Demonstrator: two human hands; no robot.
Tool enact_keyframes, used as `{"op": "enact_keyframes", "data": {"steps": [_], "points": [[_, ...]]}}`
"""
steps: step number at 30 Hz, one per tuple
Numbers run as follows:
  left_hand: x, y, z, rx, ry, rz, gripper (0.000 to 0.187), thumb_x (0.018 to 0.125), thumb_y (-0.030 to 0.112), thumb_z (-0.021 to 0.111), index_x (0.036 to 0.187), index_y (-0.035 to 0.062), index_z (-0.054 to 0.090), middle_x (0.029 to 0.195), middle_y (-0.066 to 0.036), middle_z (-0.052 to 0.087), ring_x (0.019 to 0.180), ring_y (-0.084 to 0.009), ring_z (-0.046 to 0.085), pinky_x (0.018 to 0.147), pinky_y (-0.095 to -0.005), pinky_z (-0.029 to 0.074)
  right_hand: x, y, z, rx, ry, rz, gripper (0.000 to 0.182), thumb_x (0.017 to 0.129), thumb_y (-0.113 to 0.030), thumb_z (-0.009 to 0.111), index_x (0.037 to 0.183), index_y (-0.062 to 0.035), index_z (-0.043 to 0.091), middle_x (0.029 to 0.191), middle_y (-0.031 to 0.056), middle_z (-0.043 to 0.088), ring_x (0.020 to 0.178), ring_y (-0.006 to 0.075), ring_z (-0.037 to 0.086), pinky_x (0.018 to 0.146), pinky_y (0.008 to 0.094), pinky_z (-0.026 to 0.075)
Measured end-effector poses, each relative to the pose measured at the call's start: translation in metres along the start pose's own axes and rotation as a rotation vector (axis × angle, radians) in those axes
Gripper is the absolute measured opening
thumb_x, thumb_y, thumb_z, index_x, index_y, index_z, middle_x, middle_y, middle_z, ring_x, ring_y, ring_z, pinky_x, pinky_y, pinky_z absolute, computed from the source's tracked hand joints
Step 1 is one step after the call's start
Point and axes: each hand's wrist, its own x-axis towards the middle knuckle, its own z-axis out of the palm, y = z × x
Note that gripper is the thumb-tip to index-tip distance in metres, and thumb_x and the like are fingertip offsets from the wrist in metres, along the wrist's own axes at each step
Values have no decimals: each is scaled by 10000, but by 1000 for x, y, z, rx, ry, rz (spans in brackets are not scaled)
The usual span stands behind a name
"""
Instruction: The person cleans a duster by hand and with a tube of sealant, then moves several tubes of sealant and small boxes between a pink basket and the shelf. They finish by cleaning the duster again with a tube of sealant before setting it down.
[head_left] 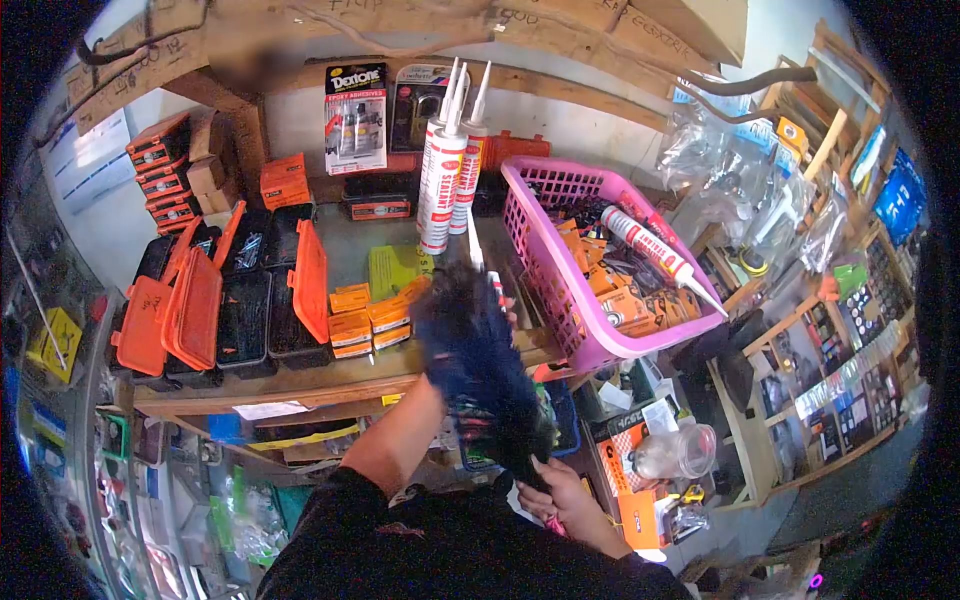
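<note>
My right hand (572, 503) is closed on the handle end of a dark, fluffy duster (485, 370), blurred by motion. The duster slants up and to the left across my left hand (511, 306), hiding most of it. Behind the duster stands a sealant tube (496, 288) with a white nozzle, and my left fingers show beside it, wrapped round it. Just beyond, upright sealant tubes (440, 190) stand together on the shelf. To the right, another sealant tube (645, 240) lies on orange packets in a pink basket (560, 300).
Black cases with orange lids (195, 310) and small orange boxes (350, 325) line the shelf's left part. Packaged epoxy adhesive (355, 120) hangs at the back. Below right are a clear plastic jar (690, 450) and an orange box (640, 515). A wooden beam (400, 45) crosses above.
</note>
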Motion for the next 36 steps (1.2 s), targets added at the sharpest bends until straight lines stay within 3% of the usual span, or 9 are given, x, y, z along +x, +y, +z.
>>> {"op": "enact_keyframes", "data": {"steps": [1,8,15,18,22,26,31,33,36], "points": [[-2,-7,-9,-610,-119,-136,355,863,316,382,1101,67,463,1018,-79,543,917,-229,519,846,-355,403,1,0,0,18,34,-3,405,864,-367,370,712,-4,464,366,-5,285,263,103,260,281,240,223],[-6,-14,-13,-852,-55,-64,426,834,308,414,1170,47,411,1145,-117,471,1044,-264,446,929,-395,330,4,4,-5,95,-74,35,342,838,-374,459,741,-49,417,397,4,309,304,104,298,278,217,224],[-7,20,27,-607,236,-100,385,858,333,390,1119,54,442,1029,-95,532,961,-248,499,859,-384,387,10,6,-15,160,-118,-50,321,836,-388,456,775,-77,410,390,6,314,290,113,295,267,227,234],[-1,-10,-10,-676,-200,-94,407,850,351,400,1112,43,447,1040,-103,532,962,-252,502,850,-396,397,4,8,0,28,-67,33,321,853,-362,423,765,-54,439,385,0,307,280,104,284,275,224,240],[-11,26,36,-551,299,-93,437,844,372,383,1124,40,441,1108,-114,505,990,-257,492,876,-386,373,8,0,-8,171,-78,-107,362,848,-356,437,714,-19,441,372,2,299,272,101,275,266,219,253],[8,-17,-11,-541,-231,121,383,851,304,374,1135,53,432,1086,-115,516,979,-249,496,887,-373,363,6,6,1,12,50,58,369,849,-365,430,718,-20,440,372,1,299,272,103,270,270,224,248],[-16,28,35,-552,271,-223,368,849,349,385,1065,62,463,954,-104,547,853,-232,545,789,-352,432,10,2,-18,182,-146,-81,267,840,-363,460,786,-110,389,391,2,318,281,103,290,266,229,247],[-7,32,32,-775,-155,-75,419,848,379,386,1099,52,460,1039,-125,531,921,-256,521,846,-366,406,14,5,-24,254,-218,-132,268,846,-354,450,773,-99,407,395,1,320,285,101,295,269,224,254],[-9,23,36,-684,-11,-97,430,848,371,379,1132,56,450,1095,-121,502,976,-258,490,877,-387,382,6,7,-15,27,-32,-39,288,849,-349,440,822,-62,443,397,-10,324,283,102,290,284,224,263]]}}
